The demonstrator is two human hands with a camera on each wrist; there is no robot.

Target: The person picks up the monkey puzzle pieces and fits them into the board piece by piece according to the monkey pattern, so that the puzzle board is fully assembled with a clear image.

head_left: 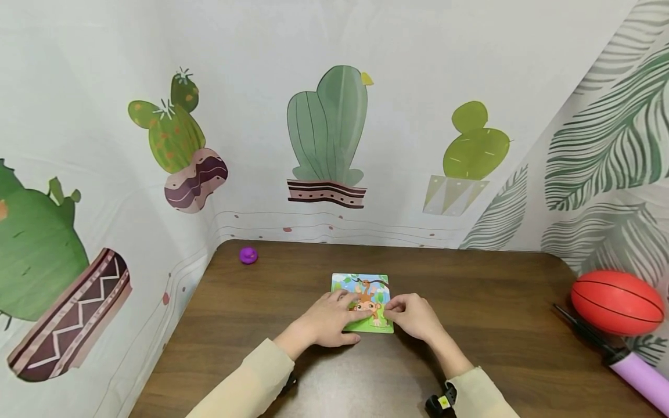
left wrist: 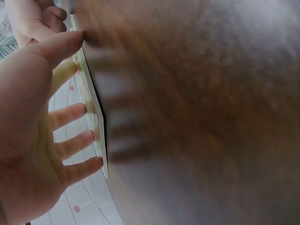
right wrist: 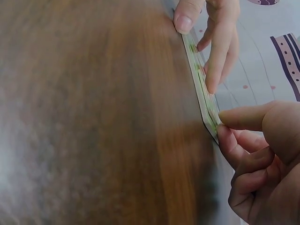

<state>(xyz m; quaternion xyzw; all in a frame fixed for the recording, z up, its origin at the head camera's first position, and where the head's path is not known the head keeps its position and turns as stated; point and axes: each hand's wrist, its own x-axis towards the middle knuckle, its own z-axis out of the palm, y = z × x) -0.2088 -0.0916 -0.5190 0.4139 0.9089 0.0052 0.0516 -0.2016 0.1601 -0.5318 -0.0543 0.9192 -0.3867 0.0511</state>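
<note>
A square jigsaw puzzle (head_left: 368, 288) with a picture of a monkey hanging from a branch lies flat on the brown table. Across its left part, my left hand (head_left: 330, 320) rests with fairly straight, spread fingers. The left wrist view shows the fingertips on the top of the puzzle (left wrist: 101, 123) and the thumb (left wrist: 65, 47) by its near edge. My right hand (head_left: 415, 316) pinches the puzzle's right edge between thumb and forefinger, its other fingers curled in the right wrist view. Whether a separate piece sits in that pinch cannot be made out.
A small purple lump (head_left: 248, 255) sits at the table's far left. At the right are a red ball (head_left: 618, 303) with black lines and a pump (head_left: 640, 374) with a lilac body and black nozzle. A cactus-print cloth (head_left: 402, 116) hangs behind the table (head_left: 251, 307).
</note>
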